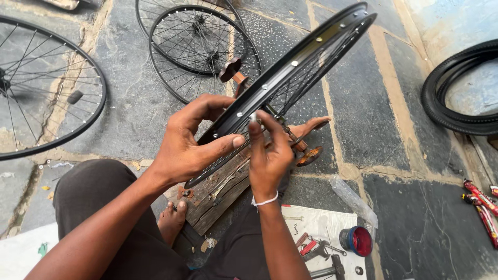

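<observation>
A black bicycle wheel rim (pixel 306 57) with spokes stands on edge, tilted, in a rusty truing stand (pixel 236 72) over a worn wooden board (pixel 218 194). My left hand (pixel 189 140) grips the rim's near edge, thumb pressed along its inner face. My right hand (pixel 267 155) pinches a small metal spoke end or nipple (pixel 254 118) against the rim, fingers closed around it. A white band circles my right wrist.
Two spoked wheels (pixel 199 46) lie on the stone floor ahead and another wheel (pixel 41 88) at left. Black tyres (pixel 459 88) rest at right. Pliers and a hammer (pixel 324 256) lie on paper beside a small red-lidded tin (pixel 357 240). Red packets (pixel 482 207) sit at far right.
</observation>
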